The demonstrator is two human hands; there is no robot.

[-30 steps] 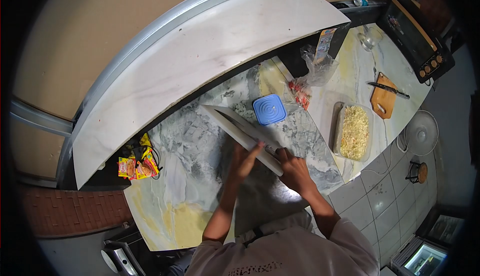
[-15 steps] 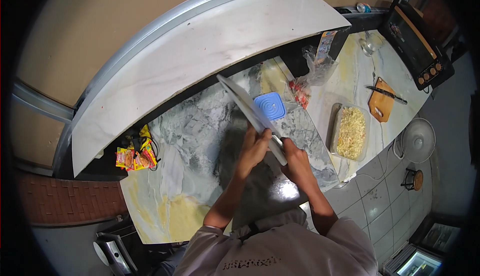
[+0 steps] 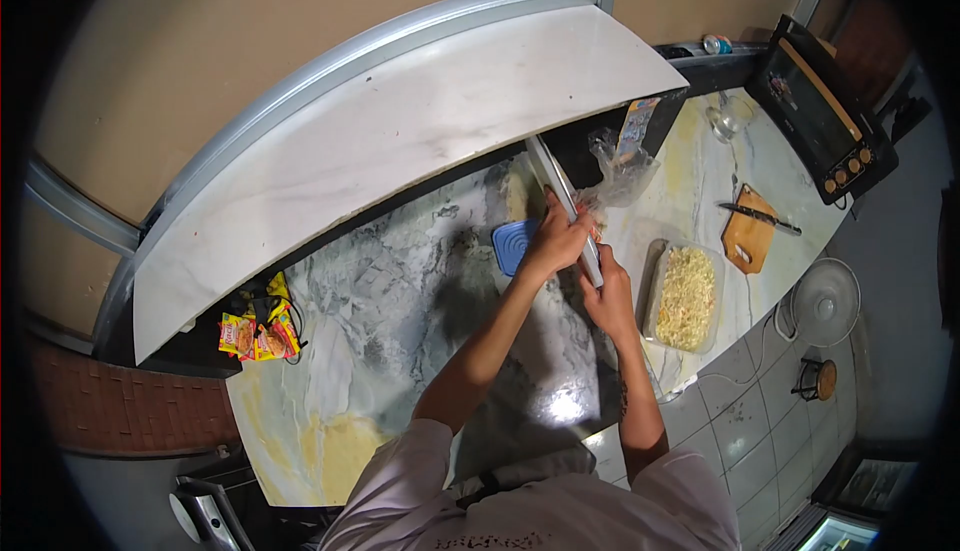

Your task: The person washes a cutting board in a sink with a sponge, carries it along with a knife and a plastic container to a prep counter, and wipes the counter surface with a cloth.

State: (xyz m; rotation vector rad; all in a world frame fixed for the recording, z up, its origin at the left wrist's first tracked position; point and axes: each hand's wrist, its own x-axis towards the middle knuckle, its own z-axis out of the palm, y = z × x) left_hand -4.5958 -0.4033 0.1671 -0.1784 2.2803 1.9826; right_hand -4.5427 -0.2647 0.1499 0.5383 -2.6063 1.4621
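Note:
A flat white panel-like object (image 3: 564, 191), seen nearly edge-on, stands tilted above the marble counter. My left hand (image 3: 556, 241) grips it from its left side, fingers wrapped at the edge. Lower down, my right hand (image 3: 610, 296) is closed on the same object's near end. Just left of it lies a blue square lid (image 3: 512, 247), partly covered by my left hand and forearm. Behind the object, a clear plastic bag (image 3: 622, 179) with red contents is partly hidden.
To the right, a clear container (image 3: 686, 296) holds shredded pale food. Beyond are a wooden board (image 3: 752, 236) with a knife (image 3: 762, 217), a glass (image 3: 728, 119) and a black oven (image 3: 825, 111). Yellow packets (image 3: 262, 335) lie at left. A raised white ledge (image 3: 400, 131) runs behind.
Both hands have carried the flat object right and away from my body, turning it more upright and edge-on. It now hides part of the plastic bag. The camera view has shifted slightly.

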